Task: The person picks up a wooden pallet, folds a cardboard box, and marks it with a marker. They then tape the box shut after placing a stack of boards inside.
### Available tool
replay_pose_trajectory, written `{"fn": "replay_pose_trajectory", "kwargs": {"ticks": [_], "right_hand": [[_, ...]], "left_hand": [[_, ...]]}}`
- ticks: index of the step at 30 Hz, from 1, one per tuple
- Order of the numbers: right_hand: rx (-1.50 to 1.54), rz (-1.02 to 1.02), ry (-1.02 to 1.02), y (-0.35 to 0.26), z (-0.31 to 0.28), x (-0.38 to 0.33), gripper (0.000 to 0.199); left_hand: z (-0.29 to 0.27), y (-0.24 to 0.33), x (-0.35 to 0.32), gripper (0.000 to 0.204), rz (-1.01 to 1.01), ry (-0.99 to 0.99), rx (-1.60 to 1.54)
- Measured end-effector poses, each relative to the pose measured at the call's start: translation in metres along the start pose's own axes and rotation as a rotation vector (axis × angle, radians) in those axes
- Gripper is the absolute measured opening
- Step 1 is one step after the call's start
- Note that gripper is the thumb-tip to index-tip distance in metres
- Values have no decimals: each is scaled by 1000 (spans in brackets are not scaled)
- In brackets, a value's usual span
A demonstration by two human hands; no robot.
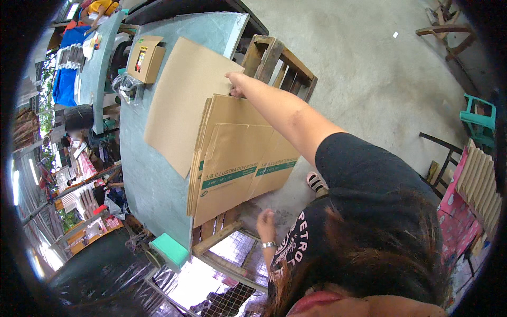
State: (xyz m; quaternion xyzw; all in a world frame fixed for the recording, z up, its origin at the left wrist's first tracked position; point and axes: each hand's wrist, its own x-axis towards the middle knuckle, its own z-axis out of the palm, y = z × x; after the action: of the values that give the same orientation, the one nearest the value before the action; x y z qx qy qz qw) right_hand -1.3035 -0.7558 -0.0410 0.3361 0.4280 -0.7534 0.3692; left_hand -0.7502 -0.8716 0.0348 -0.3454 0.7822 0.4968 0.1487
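**Right hand at the edge of a plain brown sheet on a pale blue table**

Nearest, the left hand [265,224] hangs in the air beside the stack, fingers loosely bent, a silver-coloured wristband [269,244] at its wrist. To its left, a green box [169,249] sits at the near end of the pale blue table [134,158].

A stack of flattened cardboard boxes [237,158], with green printed bands, leans along the table's right edge and reaches past it. Beyond and to the left, the plain brown sheet [182,103] lies across the tabletop. The right hand [236,85] meets this sheet's right edge, just above the stack, one finger out over it and the others bent; whether they pinch it I cannot tell.

Farther along the table stand a small brown box [153,61] and some clear plastic [127,87]. A wooden rack [263,58] is right of the table, on grey concrete floor [359,58]; a green plastic stool [478,115] stands at the far right. At the far left, a second table [96,79] carries blue cloth [64,87], with a person in yellow [103,7] beyond.
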Motion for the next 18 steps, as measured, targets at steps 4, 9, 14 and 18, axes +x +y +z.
{"fn": "replay_pose_trajectory", "kwargs": {"ticks": [4,9,14,18], "right_hand": [[149,-120,-298,-36,20,7,55],[-314,-341,-51,-78,22,-12,45],[-793,-712,-88,24,-112,-33,37],[-1355,-367,31,187,-306,-124,37]], "left_hand": [[32,15,-41,22,-179,-121,77],[22,17,-39,23,-290,-3,-6],[-23,40,9,27,170,196,202],[-86,59,40,36,212,315,168]]}}
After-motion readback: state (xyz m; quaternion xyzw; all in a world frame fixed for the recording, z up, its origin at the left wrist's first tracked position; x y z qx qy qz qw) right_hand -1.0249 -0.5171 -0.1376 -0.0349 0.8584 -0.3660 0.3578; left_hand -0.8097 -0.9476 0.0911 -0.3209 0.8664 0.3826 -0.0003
